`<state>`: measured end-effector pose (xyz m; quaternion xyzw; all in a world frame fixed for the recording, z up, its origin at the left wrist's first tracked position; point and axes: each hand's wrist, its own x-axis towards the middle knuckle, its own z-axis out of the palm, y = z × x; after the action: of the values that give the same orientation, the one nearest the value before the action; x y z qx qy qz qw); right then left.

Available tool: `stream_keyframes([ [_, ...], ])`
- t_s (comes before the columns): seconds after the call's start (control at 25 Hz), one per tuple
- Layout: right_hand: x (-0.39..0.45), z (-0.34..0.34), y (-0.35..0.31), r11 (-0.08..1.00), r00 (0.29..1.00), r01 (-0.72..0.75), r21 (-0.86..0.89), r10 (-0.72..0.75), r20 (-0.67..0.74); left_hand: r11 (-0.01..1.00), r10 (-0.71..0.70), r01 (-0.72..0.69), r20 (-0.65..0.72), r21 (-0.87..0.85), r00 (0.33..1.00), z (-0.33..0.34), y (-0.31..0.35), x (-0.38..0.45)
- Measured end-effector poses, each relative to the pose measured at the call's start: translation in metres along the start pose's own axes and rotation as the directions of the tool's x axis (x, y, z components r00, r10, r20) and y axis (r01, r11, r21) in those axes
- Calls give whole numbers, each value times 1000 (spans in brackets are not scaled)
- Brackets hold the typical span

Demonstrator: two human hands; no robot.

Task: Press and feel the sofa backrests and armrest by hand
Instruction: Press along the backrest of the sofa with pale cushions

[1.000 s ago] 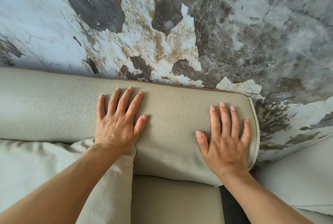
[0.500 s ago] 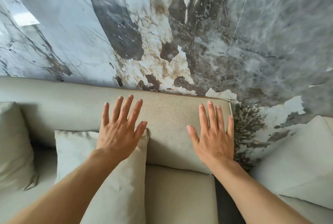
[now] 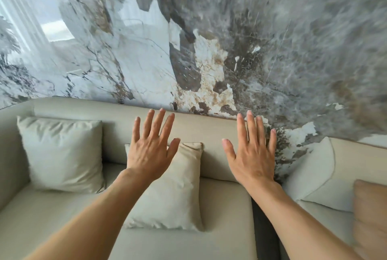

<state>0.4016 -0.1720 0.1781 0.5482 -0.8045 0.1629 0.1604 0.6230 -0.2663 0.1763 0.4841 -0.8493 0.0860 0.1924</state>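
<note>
A beige sofa backrest (image 3: 205,132) runs along the marble wall. My left hand (image 3: 151,148) is held flat with fingers spread, in front of the backrest and above a small cushion (image 3: 173,197). My right hand (image 3: 252,155) is also flat and spread, near the backrest's right end. Both hands hold nothing and appear lifted off the backrest. The sofa's left armrest (image 3: 10,150) rises at the far left.
A larger beige pillow (image 3: 60,153) leans against the backrest at left. A second sofa section (image 3: 356,155) with a pale cushion (image 3: 310,171) and a tan pillow (image 3: 370,218) stands at right, across a dark gap (image 3: 265,228). The marble wall (image 3: 209,39) is behind.
Both hands lifted off the backrest, where they lay pressed flat a second ago, and drew back. The view pulled away, bringing more sofa and pillows into sight.
</note>
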Motion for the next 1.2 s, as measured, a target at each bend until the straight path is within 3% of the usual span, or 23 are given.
stream_keyframes([
  [0.2, -32, -72, -91, 1000, 1000, -12, -25, 12, -16, 1000, 14, -14, -20, -17, 1000, -77, -75, -48],
  [0.6, -72, -140, -232, 999, 995, -32, 7, 33, -91, 999, -7, 5, -57, -37, 998, -165, -205, -114],
  [1.2, -15, -71, -348, 978, 999, 46, 203, -47, 0, 977, -174, 176, -25, 123, 984, -174, -324, -95],
])
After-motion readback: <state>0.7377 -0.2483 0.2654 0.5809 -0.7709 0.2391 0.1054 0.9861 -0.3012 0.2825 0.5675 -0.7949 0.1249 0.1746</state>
